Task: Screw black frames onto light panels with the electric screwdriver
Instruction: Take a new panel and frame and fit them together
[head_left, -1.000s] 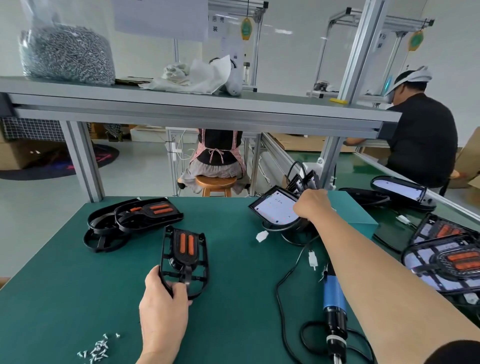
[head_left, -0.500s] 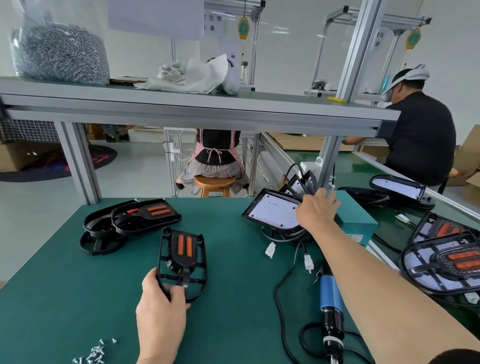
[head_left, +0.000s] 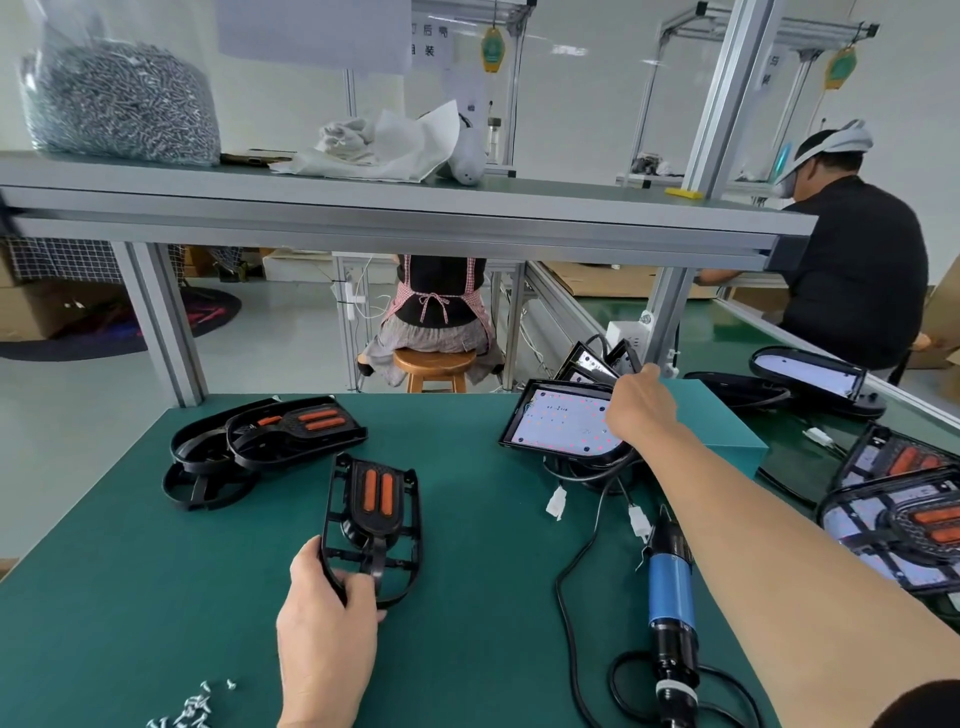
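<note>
On the near left of the bench (head_left: 119, 597), a small scatter of loose screws (head_left: 192, 706) is lying at the front edge. Farther back, a stack of spare frames (head_left: 283, 423) with orange inserts is sitting flat on the green mat.

Just right of that stack, the left hand (head_left: 327, 623) is holding the black frame (head_left: 371, 525) by its near, rounded end. The grip is closed on it, thumb on top and fingers curled under the rim. The frame is pointing away from the person, its far end lying toward the stack.

Right of centre, the light panel (head_left: 561, 423) is sitting tilted, white face up, on top of other dark parts and cables — well apart from the held frame. The right hand (head_left: 641, 408) is reaching across to the panel's far right edge. Its fingers are hidden behind the knuckles, so I cannot tell whether the grip is closed on the panel.

Under the right forearm, the electric screwdriver (head_left: 672, 587) is lying on the bench with its cable looping beside it — neither hand is touching it. At the far right, finished panels (head_left: 898, 525) with frames fitted are lying stacked.
</note>
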